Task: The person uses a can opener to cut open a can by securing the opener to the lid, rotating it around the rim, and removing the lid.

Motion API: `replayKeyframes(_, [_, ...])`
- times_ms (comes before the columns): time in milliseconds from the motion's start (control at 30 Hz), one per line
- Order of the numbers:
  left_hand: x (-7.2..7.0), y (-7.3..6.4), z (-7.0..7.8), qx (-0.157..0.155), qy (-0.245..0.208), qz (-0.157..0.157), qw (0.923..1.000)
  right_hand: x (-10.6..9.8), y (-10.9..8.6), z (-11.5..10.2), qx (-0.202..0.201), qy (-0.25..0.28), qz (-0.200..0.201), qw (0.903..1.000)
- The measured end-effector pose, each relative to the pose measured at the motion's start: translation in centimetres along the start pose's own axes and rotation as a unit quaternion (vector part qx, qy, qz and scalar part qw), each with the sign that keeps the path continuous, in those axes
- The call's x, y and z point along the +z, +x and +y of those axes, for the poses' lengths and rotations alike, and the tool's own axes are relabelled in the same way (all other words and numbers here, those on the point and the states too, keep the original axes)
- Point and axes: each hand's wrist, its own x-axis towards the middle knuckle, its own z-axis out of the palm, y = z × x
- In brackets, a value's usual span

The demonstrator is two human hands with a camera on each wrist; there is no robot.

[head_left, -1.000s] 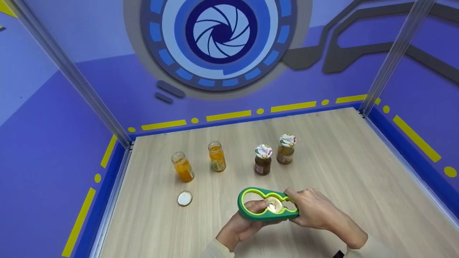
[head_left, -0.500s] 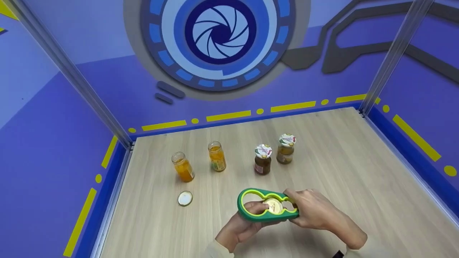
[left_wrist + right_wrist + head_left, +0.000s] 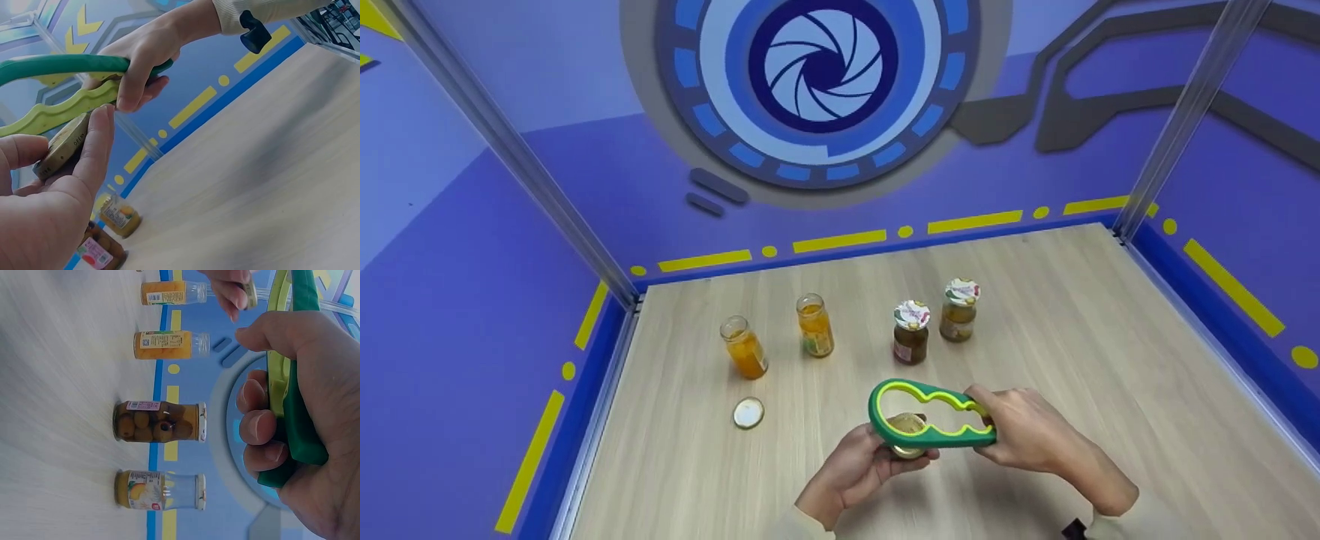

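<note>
The left hand (image 3: 861, 465) has its grip narrowed to a pinch, thumb and fingers on the edge of a round gold metal lid (image 3: 62, 145). The right hand (image 3: 1031, 429) has its fingers curled round the narrow end of a green jar opener with a scalloped yellow-green inner edge (image 3: 945, 439), its wide loop at the left, overlapping the lid. The two perhaps touch, but the overlap makes this hard to tell. Both are held above the pale wood-grain table (image 3: 675, 465). Farther off, at left, stand two open-mouthed glass jars of orange contents (image 3: 817, 334); at right, a dark brown glass jar (image 3: 911, 345) and, slightly farther, a yellowish-brown glass jar (image 3: 958, 321), both capped in patterned white. A loose gold-rimmed lid (image 3: 748, 413) lies pale side up, nearer than the orange jars.
</note>
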Motion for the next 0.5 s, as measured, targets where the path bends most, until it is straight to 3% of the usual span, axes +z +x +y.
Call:
replayKeyframes(200, [-1.4, -0.9, 0.6, 0.013, -0.021, 0.028, 0.9993, -0.4, -0.2, 0.7, 0.007, -0.004, 0.013, 0.9999])
replayKeyframes(500, [-3.4, -2.4, 2.1, 0.039, -0.056, 0.016, 0.9975, -0.8, -1.0, 1.8, 0.027, -0.014, 0.024, 0.9992])
